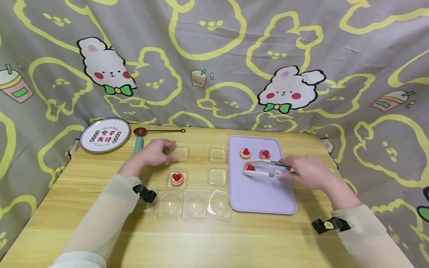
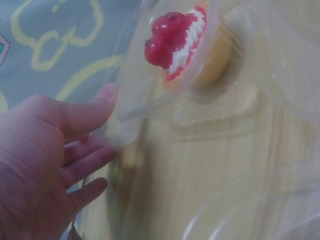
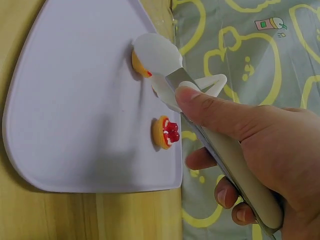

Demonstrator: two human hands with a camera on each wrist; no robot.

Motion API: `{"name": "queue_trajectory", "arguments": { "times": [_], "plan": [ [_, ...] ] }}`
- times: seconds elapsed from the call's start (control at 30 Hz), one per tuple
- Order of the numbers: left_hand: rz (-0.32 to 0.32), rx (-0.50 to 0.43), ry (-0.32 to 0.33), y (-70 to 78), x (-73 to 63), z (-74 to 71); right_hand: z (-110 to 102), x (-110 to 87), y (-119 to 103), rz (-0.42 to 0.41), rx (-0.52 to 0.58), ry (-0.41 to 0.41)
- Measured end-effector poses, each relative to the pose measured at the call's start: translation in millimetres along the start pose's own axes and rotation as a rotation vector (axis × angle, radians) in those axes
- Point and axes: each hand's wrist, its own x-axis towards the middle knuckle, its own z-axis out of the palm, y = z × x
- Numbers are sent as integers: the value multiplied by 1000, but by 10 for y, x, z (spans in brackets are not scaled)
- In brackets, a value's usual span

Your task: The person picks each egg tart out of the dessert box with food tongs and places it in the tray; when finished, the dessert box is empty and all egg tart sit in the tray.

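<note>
My right hand [image 1: 306, 172] grips a pair of tongs [image 1: 273, 163] with white tips and metal arms. The tips straddle a small tart [image 1: 249, 168] topped with red fruit on the lilac tray [image 1: 263, 199]; in the right wrist view a white tip [image 3: 159, 54] covers most of that tart. Two more tarts, a left one [image 1: 245, 152] and a right one [image 1: 264, 154], sit behind it. My left hand [image 1: 155, 152], fingers loosely extended, is at the left edge of a clear plastic container [image 1: 181, 153]. Just in front, another tart [image 1: 177, 178] sits in a clear container [image 2: 215, 112].
Two clear containers, one behind [image 1: 217, 156] and one in front [image 1: 217, 177], stand beside the tray. Several clear round-domed pieces [image 1: 194, 205] line the front. A patterned plate [image 1: 105, 135], a long-handled brown spoon [image 1: 140, 131] and a teal handle [image 1: 139, 144] lie back left. A printed curtain [image 1: 214, 70] hangs behind.
</note>
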Motion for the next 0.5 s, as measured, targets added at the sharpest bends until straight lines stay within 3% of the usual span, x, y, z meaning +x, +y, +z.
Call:
{"name": "queue_trajectory", "arguments": {
  "times": [0.5],
  "plan": [
    [34,2,-1,-4,0,-23,7,-57,7,41,63,-7]
  ]
}}
